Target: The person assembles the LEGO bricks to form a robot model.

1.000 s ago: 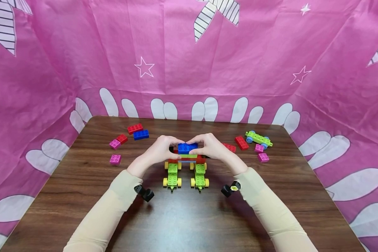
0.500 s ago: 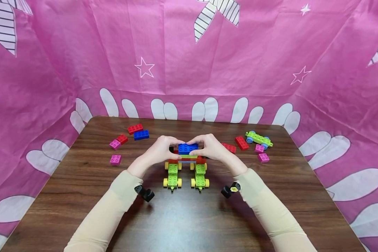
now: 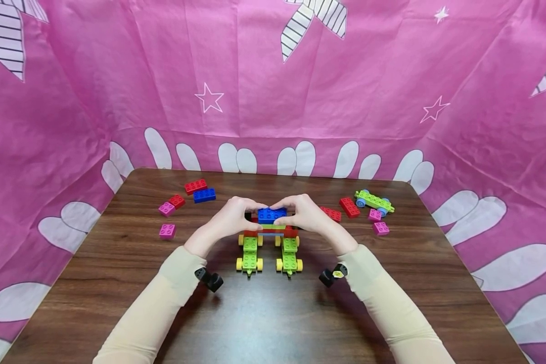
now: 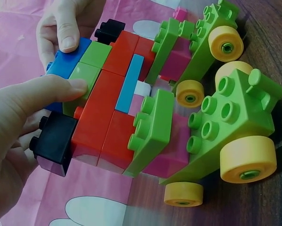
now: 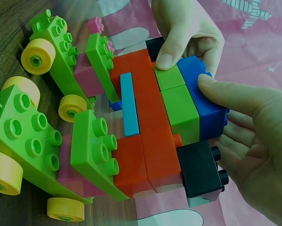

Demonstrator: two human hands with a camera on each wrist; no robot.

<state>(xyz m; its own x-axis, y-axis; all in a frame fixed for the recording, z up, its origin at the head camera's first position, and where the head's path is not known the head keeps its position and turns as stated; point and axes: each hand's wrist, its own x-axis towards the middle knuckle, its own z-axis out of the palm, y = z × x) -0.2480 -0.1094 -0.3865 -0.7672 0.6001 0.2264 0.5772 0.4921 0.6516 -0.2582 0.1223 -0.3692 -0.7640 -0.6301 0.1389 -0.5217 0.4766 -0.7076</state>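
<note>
A toy-brick structure stands on two lime-green wheeled bases (image 3: 249,260) with yellow wheels (image 4: 248,159). Its upper part has red bricks (image 5: 150,113), a thin light-blue piece (image 5: 129,103), two lime-green bricks (image 5: 180,110) and a blue brick (image 3: 272,216) on top. Black bricks (image 4: 56,141) sit at either side. My left hand (image 3: 232,217) grips the top from the left, thumb on a lime-green brick, fingers behind. From the right, my right hand (image 3: 307,217) holds the blue brick, its thumb on the front face. The farther fingertips are partly hidden.
Left on the brown table (image 3: 118,283) lie a red brick (image 3: 195,186), a blue brick (image 3: 204,195), a small red brick (image 3: 177,201) and pink bricks (image 3: 167,231). Right lie red bricks (image 3: 349,207), pink bricks (image 3: 380,228) and a green base (image 3: 374,201) with blue wheels.
</note>
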